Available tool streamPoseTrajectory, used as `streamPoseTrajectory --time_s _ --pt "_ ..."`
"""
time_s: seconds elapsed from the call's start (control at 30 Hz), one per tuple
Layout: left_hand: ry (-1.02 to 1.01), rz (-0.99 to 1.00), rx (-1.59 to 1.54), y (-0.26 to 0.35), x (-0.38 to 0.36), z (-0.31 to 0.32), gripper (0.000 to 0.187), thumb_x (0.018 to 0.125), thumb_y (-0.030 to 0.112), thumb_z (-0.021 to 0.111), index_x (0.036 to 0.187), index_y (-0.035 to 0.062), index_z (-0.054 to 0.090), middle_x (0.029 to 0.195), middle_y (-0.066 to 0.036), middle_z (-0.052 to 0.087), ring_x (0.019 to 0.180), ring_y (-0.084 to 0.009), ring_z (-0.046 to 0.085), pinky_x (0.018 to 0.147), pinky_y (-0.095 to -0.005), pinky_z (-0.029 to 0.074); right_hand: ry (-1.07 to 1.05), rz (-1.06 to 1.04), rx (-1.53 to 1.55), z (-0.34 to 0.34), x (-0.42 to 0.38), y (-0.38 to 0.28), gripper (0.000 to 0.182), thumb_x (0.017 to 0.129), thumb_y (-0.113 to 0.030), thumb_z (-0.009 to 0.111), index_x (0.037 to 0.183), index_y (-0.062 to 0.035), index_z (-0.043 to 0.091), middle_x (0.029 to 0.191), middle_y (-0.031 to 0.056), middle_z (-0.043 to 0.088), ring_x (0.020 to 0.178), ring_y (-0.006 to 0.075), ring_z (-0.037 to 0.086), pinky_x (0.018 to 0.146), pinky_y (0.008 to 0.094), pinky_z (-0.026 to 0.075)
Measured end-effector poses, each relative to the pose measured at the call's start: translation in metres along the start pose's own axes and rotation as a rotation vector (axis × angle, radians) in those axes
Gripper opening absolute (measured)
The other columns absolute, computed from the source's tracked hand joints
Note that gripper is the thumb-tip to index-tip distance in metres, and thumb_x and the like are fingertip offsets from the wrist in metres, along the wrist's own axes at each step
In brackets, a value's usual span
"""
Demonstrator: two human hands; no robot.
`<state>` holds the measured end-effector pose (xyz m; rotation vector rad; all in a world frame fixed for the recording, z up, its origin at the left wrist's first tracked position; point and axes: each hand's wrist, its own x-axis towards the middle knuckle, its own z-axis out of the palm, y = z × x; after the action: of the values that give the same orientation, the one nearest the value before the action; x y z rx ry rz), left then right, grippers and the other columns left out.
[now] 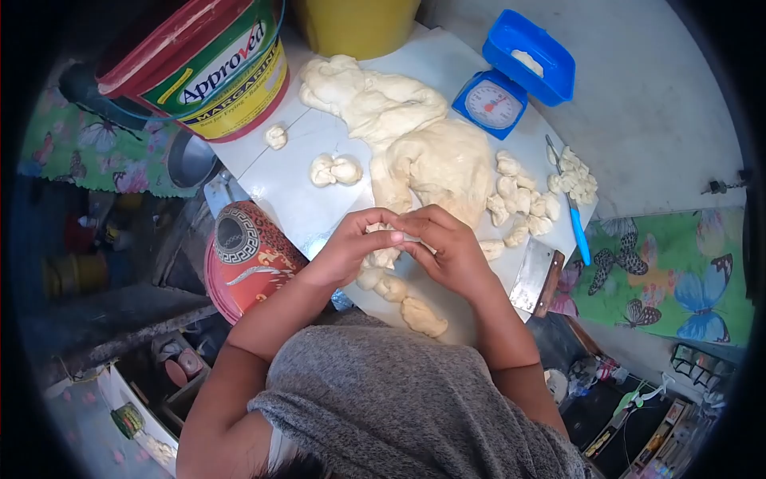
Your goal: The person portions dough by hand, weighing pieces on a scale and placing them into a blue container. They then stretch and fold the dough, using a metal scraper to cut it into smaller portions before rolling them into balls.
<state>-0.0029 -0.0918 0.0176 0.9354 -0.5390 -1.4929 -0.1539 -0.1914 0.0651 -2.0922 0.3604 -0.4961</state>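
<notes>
Pale dough (383, 258) is being pinched at frame centre by left hand (345, 254) and right hand (452, 249), fingertips nearly closed, exact contact partly hidden. Tearing is being risked if overstretched. Dough lumps (388, 287) below are being crowded; could stick. Broad blade (530, 275), lower right, is being left near the forearm: knock risk.

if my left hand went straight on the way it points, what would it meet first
Most likely your right hand: the left hand points across at it, fingers close or touching. A bit of dough may come between them; the depth there is unclear.
</notes>
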Motion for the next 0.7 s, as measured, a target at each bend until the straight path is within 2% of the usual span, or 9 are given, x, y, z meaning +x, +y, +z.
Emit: streamPoseTrajectory --time_s 0.27,0.3,0.33,0.37,0.4,0.43,0.5,0.63,0.7 --pt "0.070 -0.014 0.185 0.003 -0.003 0.013 0.016 0.082 0.010 0.062 0.093 -0.0001 0.060 0.084 -0.008 0.063 0.078 -0.0128 0.060 0.070 -0.0245 0.048 0.008 -0.065 -0.080 -0.048 0.002 0.012 0.024 0.074 0.004 0.060 0.096 -0.0068 0.063 0.087 0.0074 0.060 0.075 0.0212 0.060 0.065 0.0300 0.048" --pt "0.089 0.013 0.153 0.003 -0.003 0.013 0.015 0.082 0.011 0.062 0.093 0.0006 0.060 0.082 -0.007 0.063 0.076 -0.0120 0.060 0.069 -0.0243 0.047 0.213 0.108 0.062 -0.060 0.004 0.019 0.023 0.074 0.004 0.059 0.095 -0.0045 0.062 0.088 0.0059 0.062 0.079 0.0160 0.060 0.067 0.0286 0.048" --pt "0.087 0.012 0.149 0.003 -0.004 0.011 0.015 0.082 0.011 0.062 0.093 0.0006 0.060 0.082 -0.007 0.063 0.076 -0.0120 0.060 0.069 -0.0243 0.047 0.563 0.087 0.285 -0.087 0.011 0.040 0.020 0.076 0.001 0.059 0.096 -0.0020 0.061 0.095 0.0051 0.062 0.084 0.0117 0.059 0.069 0.0263 0.047" --pt "0.104 -0.006 0.059 0.004 -0.006 0.006 0.016 0.083 0.012 0.061 0.094 0.0004 0.060 0.081 -0.006 0.062 0.077 -0.0111 0.059 0.070 -0.0238 0.046 0.756 0.271 0.000 -0.124 0.026 0.024 0.019 0.080 -0.005 0.061 0.098 -0.0001 0.060 0.102 0.0070 0.061 0.089 0.0124 0.058 0.073 0.0248 0.046" --pt "0.121 -0.022 -0.029 0.004 -0.006 0.004 0.016 0.084 0.013 0.061 0.094 0.0002 0.061 0.080 -0.005 0.062 0.078 -0.0103 0.057 0.072 -0.0233 0.044 0.850 0.050 -0.017 -0.153 0.036 0.034 0.020 0.083 -0.011 0.060 0.100 -0.0005 0.060 0.101 0.0073 0.061 0.089 0.0127 0.056 0.076 0.0243 0.045" --pt "0.119 -0.021 -0.027 0.004 -0.003 0.004 0.016 0.084 0.013 0.061 0.094 0.0002 0.061 0.080 -0.005 0.062 0.078 -0.0103 0.057 0.072 -0.0233 0.044 0.828 -0.113 -0.106 -0.180 0.048 0.042 0.025 0.083 -0.016 0.063 0.103 -0.0016 0.061 0.095 0.0062 0.061 0.090 0.0123 0.055 0.078 0.0239 0.043" --pt "0.178 0.007 0.007 0.002 0.001 0.005 0.016 0.085 0.013 0.060 0.095 0.0006 0.060 0.082 -0.005 0.062 0.080 -0.0108 0.057 0.075 -0.0245 0.044 0.887 -0.099 -0.612 -0.212 0.072 0.038 0.029 0.082 -0.020 0.064 0.105 -0.0031 0.061 0.091 0.0039 0.060 0.082 0.0113 0.053 0.074 0.0227 0.042" --pt "0.157 0.048 0.078 -0.001 0.006 0.005 0.014 0.085 0.012 0.058 0.095 0.0028 0.058 0.082 -0.005 0.062 0.075 -0.0103 0.058 0.068 -0.0234 0.046 0.816 0.006 -0.262 -0.240 0.120 0.054 0.027 0.079 -0.019 0.066 0.099 -0.0003 0.061 0.099 0.0082 0.059 0.082 0.0126 0.057 0.070 0.0248 0.046" --pt "0.151 0.047 0.090 -0.002 0.007 0.005 0.014 0.085 0.012 0.058 0.095 0.0024 0.058 0.085 -0.005 0.062 0.078 -0.0104 0.059 0.070 -0.0234 0.046 0.568 0.159 -0.483 -0.250 0.135 0.066 0.026 0.077 -0.016 0.067 0.098 -0.0025 0.063 0.093 0.0078 0.061 0.080 0.0111 0.057 0.066 0.0243 0.046"
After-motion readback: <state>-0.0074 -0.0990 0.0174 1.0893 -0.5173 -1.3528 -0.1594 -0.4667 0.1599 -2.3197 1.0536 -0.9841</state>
